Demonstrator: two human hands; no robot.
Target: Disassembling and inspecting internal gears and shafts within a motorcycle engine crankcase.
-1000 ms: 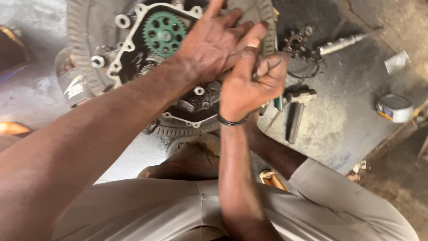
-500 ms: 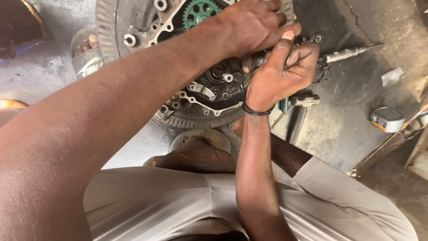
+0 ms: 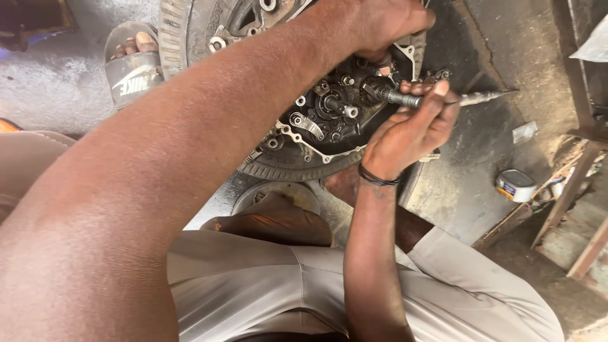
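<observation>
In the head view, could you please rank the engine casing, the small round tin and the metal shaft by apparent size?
1. Engine casing, largest by far.
2. Metal shaft, held in the right hand.
3. Small round tin, though it lies farther off, so this last ranking is unsure.

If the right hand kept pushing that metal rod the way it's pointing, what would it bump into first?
Probably the dark hub of the open engine case. The right hand holds the metal rod aimed left, and its tip already looks to be at that hub, though depth is hard to judge.

Engine case [image 3: 323, 120] lies on the floor [image 3: 468, 183], directly ahead of the knees. Shaft [image 3: 443, 99] projects from its right side, held in the right hand [image 3: 411, 130]. Left hand [image 3: 386, 25] rests on the case's far edge. Small tin [image 3: 516, 185] sits well right; sandalled foot [image 3: 132, 63] stands left.
</observation>
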